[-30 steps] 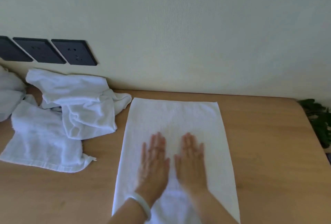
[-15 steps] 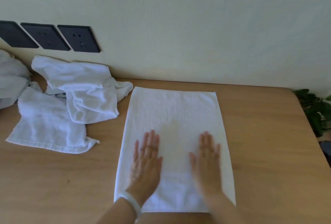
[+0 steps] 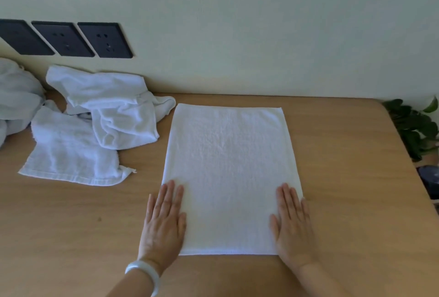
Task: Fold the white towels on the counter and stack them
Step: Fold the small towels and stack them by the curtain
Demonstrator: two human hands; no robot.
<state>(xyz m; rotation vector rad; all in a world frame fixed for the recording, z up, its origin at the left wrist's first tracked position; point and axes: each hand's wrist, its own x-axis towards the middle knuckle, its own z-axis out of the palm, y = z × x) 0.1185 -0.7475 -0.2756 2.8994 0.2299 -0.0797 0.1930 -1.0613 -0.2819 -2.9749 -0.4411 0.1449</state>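
**Head view: one towel spread flat, both palms laid on its near corners**

A wooden tabletop (image 3: 344,178) is seen running from the near edge to the wall. One spread towel (image 3: 232,173) lies at its centre, a smooth rectangle with its long axis running near to far and its short near edge lying between the wrists.

Three more white pieces are counted at the far left, none of them folded:
- a crumpled towel (image 3: 111,106) close to the wall, its corner almost touching the spread towel's far-left corner;
- a flatter towel (image 3: 69,154) partly under it and nearer;
- a bunched cloth (image 3: 16,102) cut off by the left margin.

No folded stack can be seen.

Two hands are counted. The left hand (image 3: 164,223) is laid over the towel's near-left edge and the right hand (image 3: 292,227) over its near-right edge. Neither grip is closed on anything: the fingers are held straight and together, palms down, pressing the cloth.

The bulk of the towel lies away from both hands, toward the wall, and each hand is equally near its own corner. A lengthwise fold is therefore judged likely, with both near corners to be pinched and carried to the far edge.

Three dark sockets (image 3: 61,37) are set in the wall, and one pale bangle (image 3: 145,273) is worn on the left wrist.
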